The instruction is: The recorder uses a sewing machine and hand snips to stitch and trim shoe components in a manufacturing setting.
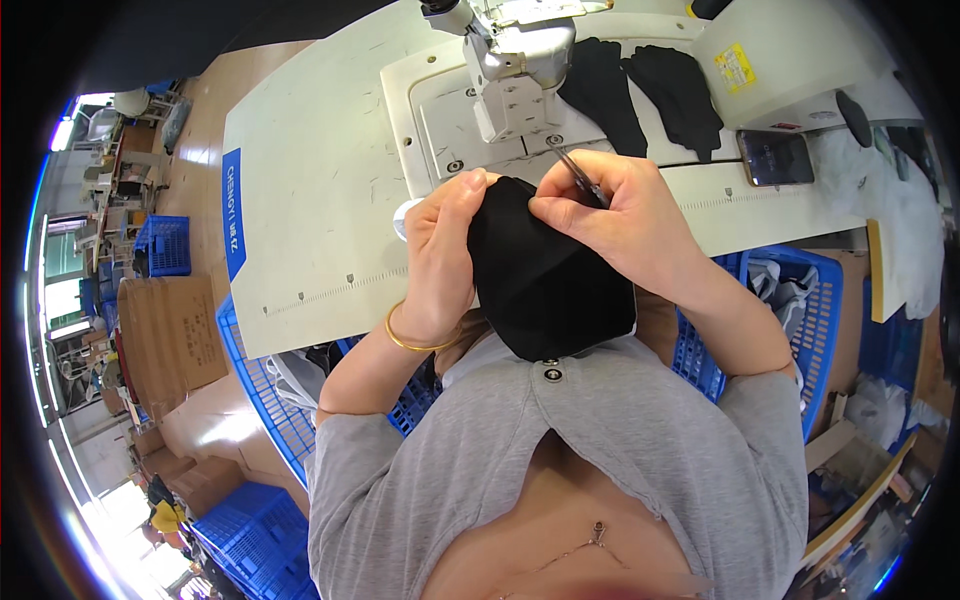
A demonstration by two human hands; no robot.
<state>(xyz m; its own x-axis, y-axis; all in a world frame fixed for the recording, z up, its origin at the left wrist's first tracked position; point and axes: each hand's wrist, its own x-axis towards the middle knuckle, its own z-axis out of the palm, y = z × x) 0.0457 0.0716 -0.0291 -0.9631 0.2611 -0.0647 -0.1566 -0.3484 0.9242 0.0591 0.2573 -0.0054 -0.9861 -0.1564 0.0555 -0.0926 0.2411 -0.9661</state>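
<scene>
A black fabric piece (550,285) hangs between my two hands in front of the sewing machine (505,80), its lower end against my grey shirt. My left hand (445,245) is closed on its upper left edge. On the upper right edge, my right hand (625,210) pinches the fabric between thumb and forefinger. That same hand also holds a slim dark metal tool (578,172), with its points toward the machine bed; whether it is tweezers or thread snips I cannot tell. Part of the fabric's top edge is hidden by my fingers.
Two more black fabric pieces (605,95) lie right of the machine head, near a dark phone (776,158). The white table (310,200) spreads to the left. Blue baskets (828,320) with grey items flank my lap, and a cardboard box (172,335) stands at far left.
</scene>
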